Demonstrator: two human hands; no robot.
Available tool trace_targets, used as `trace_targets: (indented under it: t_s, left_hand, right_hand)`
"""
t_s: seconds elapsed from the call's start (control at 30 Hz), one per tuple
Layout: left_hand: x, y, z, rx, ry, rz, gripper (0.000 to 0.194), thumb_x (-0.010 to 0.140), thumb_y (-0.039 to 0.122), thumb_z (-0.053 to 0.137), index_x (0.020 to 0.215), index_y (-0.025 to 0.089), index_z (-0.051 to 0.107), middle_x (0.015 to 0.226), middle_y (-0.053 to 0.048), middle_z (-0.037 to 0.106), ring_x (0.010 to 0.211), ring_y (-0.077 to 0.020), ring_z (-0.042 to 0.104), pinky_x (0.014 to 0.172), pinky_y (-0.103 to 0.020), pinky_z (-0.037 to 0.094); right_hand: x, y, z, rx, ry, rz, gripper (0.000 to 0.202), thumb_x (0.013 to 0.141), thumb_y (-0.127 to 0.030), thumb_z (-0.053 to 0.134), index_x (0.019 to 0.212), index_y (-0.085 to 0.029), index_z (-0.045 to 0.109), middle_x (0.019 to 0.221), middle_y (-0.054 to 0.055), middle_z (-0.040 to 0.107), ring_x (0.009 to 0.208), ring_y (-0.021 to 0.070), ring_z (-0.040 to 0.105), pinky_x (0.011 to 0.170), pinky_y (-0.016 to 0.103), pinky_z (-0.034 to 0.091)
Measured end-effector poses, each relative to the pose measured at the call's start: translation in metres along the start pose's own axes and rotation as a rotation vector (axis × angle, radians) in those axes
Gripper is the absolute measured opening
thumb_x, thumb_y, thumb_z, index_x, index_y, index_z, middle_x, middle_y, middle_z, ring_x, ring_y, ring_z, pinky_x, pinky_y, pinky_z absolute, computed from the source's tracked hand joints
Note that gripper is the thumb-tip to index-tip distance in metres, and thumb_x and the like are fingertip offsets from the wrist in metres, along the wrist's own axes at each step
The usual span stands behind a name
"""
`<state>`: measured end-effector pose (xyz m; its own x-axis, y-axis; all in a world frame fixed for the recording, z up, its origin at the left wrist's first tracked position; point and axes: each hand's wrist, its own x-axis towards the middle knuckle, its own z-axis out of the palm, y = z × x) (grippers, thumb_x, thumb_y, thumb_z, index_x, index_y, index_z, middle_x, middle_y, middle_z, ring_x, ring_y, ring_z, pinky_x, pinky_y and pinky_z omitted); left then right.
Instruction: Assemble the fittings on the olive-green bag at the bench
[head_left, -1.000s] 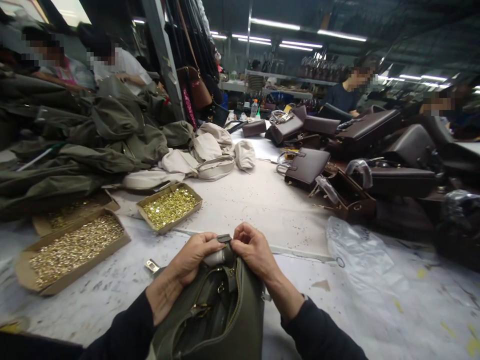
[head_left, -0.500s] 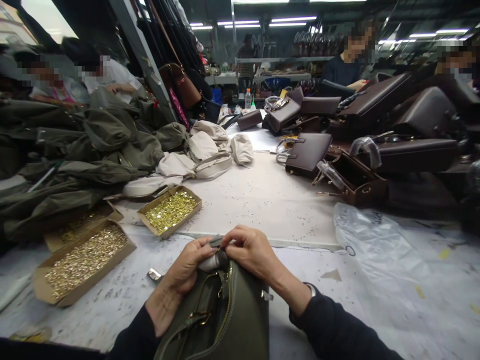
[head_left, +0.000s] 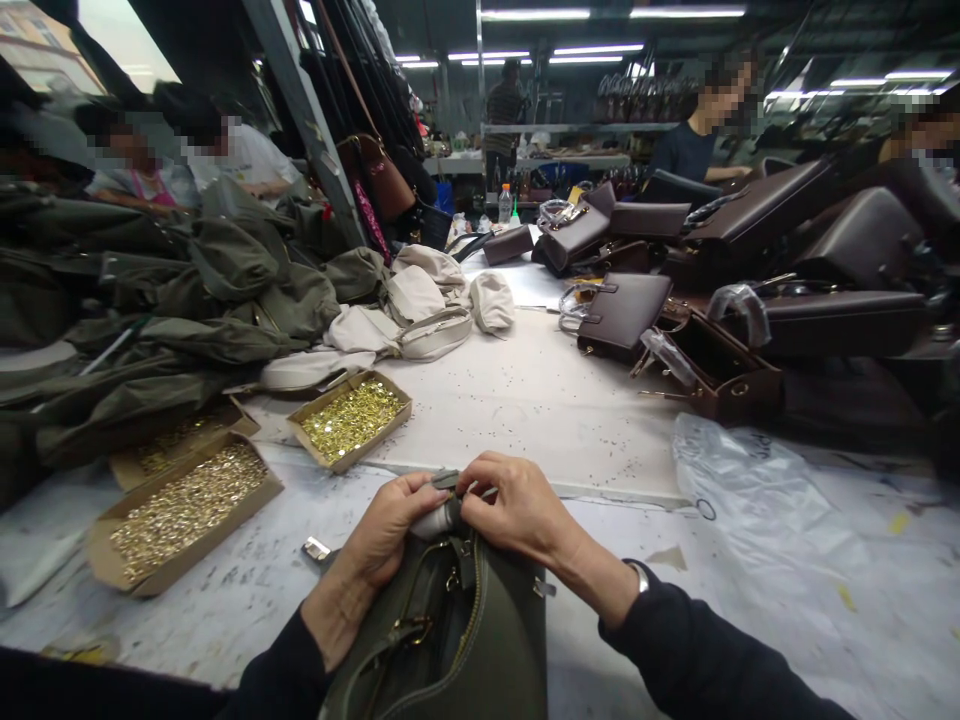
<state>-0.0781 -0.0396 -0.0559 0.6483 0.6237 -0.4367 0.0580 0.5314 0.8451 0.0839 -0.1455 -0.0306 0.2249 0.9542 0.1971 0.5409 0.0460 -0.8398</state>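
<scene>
An olive-green handbag stands in front of me, its gold-toothed zipper curving along the opening. My left hand is closed on the bag's far end, the thumb pressing on a green strap tab. Right beside it, my right hand pinches at the same end with thumb and index finger; whether a small part sits between those fingertips is hidden. A strap with a gold buckle lies along the bag's left side. Left of my left wrist, a small silver metal piece rests on the table.
Open cardboard boxes of small gold hardware and paler pieces stand left. Olive bags and cream pouches are heaped behind them. Dark brown handbags crowd the right, near a clear plastic bag. Co-workers sit beyond.
The whole view has shifted slightly, so things appear a little further right. Both hands keep their hold at the bag's far end, with the right fingers slightly repositioned.
</scene>
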Motion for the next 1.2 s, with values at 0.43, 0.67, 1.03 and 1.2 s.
trace_targets:
  t_s: [0.43, 0.67, 1.03, 1.2]
  left_hand:
    - [-0.004, -0.002, 0.013, 0.188, 0.025, 0.126, 0.040, 0.066, 0.043, 0.087, 0.085, 0.010, 0.072, 0.077, -0.006, 0.069, 0.065, -0.0135, 0.056, 0.058, -0.020, 0.042]
    - [-0.001, -0.007, 0.015, 0.310, 0.145, 0.204, 0.047, 0.069, 0.054, 0.083, 0.081, 0.010, 0.071, 0.076, -0.008, 0.068, 0.067, -0.0161, 0.056, 0.059, -0.022, 0.042]
    - [-0.005, -0.010, 0.017, 0.200, 0.039, 0.213, 0.043, 0.073, 0.051, 0.083, 0.081, 0.010, 0.073, 0.075, -0.007, 0.067, 0.065, -0.0145, 0.053, 0.058, -0.021, 0.041]
    - [-0.010, -0.007, 0.021, 0.222, 0.008, 0.265, 0.036, 0.074, 0.047, 0.082, 0.079, 0.012, 0.076, 0.074, -0.006, 0.066, 0.067, -0.0145, 0.052, 0.059, -0.021, 0.041]
  right_hand:
    - [-0.006, 0.000, 0.002, -0.065, 0.042, 0.134, 0.013, 0.080, -0.014, 0.082, 0.077, -0.021, 0.072, 0.087, -0.001, 0.067, 0.081, 0.0160, 0.062, 0.075, 0.028, 0.042]
    - [-0.013, 0.017, 0.011, 0.238, 0.112, 0.114, 0.013, 0.080, -0.010, 0.079, 0.077, -0.023, 0.076, 0.087, -0.002, 0.066, 0.081, 0.0138, 0.062, 0.074, 0.026, 0.044]
    - [-0.021, 0.028, 0.018, 0.502, 0.152, 0.086, 0.003, 0.080, -0.022, 0.077, 0.079, -0.026, 0.078, 0.090, 0.001, 0.057, 0.089, 0.0165, 0.057, 0.081, 0.028, 0.046]
    - [-0.031, 0.028, 0.020, 0.515, 0.238, 0.043, 0.008, 0.082, -0.020, 0.077, 0.079, -0.028, 0.078, 0.090, 0.001, 0.055, 0.089, 0.0159, 0.056, 0.079, 0.027, 0.045]
